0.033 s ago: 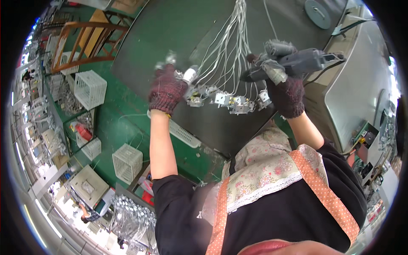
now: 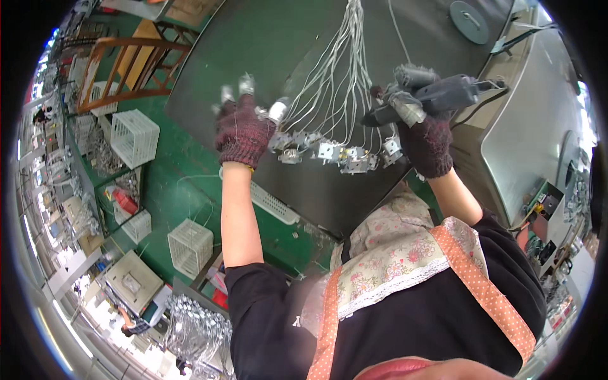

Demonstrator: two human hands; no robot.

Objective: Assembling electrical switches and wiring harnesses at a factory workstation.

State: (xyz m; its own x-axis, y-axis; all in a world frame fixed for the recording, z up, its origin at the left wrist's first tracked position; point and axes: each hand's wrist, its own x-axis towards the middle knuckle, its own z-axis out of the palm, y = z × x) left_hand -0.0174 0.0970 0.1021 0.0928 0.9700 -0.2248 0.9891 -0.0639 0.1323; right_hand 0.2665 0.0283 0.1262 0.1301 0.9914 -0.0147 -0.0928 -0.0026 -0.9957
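Note:
My left hand (image 2: 244, 130), in a dark maroon knit glove with white tape round the fingertips, hovers left of a row of small metal parts with its fingers spread. Nothing shows in its grasp. My right hand (image 2: 428, 140), gloved alike, is wrapped round a black electric screwdriver (image 2: 448, 94) whose tapered nose points left. A grey, roll-like piece (image 2: 415, 75) sits against it; I cannot tell what it is. Between my hands, small metal sockets (image 2: 358, 161) lie along the dark table, and a bundle of white wires (image 2: 352, 50) fans out from them toward the far edge.
The dark table (image 2: 253, 57) carries a round grey disc (image 2: 469, 22) at its far right. A metal-topped bench (image 2: 525, 126) stands to the right. White plastic crates (image 2: 191, 248) rest on the green floor at left, near a wooden chair (image 2: 130, 63).
My left hand has shifted a little to the left, away from the metal parts, and its fingers are more spread. The screwdriver in my right hand has moved slightly.

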